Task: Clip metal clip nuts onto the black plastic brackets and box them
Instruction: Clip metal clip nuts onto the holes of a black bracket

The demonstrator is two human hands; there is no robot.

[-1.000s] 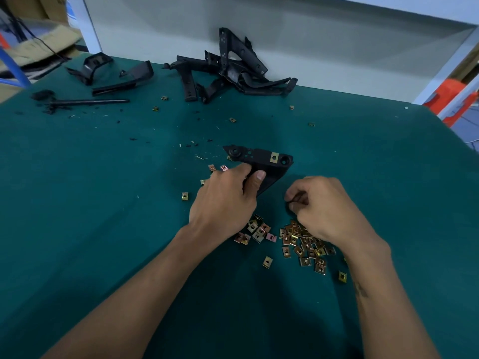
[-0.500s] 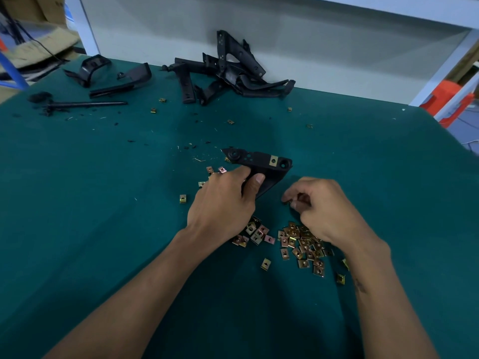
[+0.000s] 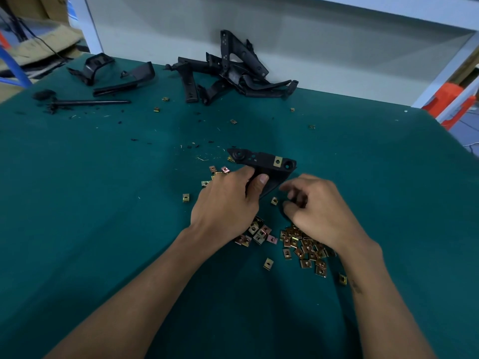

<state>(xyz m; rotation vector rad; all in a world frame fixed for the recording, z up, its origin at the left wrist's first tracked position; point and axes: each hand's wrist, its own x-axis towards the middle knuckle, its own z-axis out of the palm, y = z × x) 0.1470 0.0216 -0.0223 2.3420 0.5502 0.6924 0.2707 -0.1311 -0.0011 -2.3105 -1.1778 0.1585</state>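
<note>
My left hand (image 3: 228, 203) grips a black plastic bracket (image 3: 261, 160) by its lower part and holds it at the table's middle. One brass clip nut (image 3: 277, 161) sits clipped on the bracket's upper bar. My right hand (image 3: 318, 211) hovers just right of the bracket with its fingers curled and blurred; whether they pinch a nut is unclear. A single clip nut (image 3: 274, 200) lies between both hands. A heap of loose clip nuts (image 3: 305, 250) spreads under my right wrist, with a smaller bunch (image 3: 258, 233) below my left hand.
A pile of black brackets (image 3: 233, 71) leans on the back wall. Two curved black parts (image 3: 124, 79) and a thin black rod (image 3: 88, 102) lie at the back left. Stray nuts (image 3: 185, 197) dot the green table mat (image 3: 103, 229). An orange object (image 3: 451, 99) stands beyond the right edge.
My right hand has shifted slightly toward the bracket and its fingers have moved. A single nut now shows on the mat between the hands. The left hand still holds the bracket.
</note>
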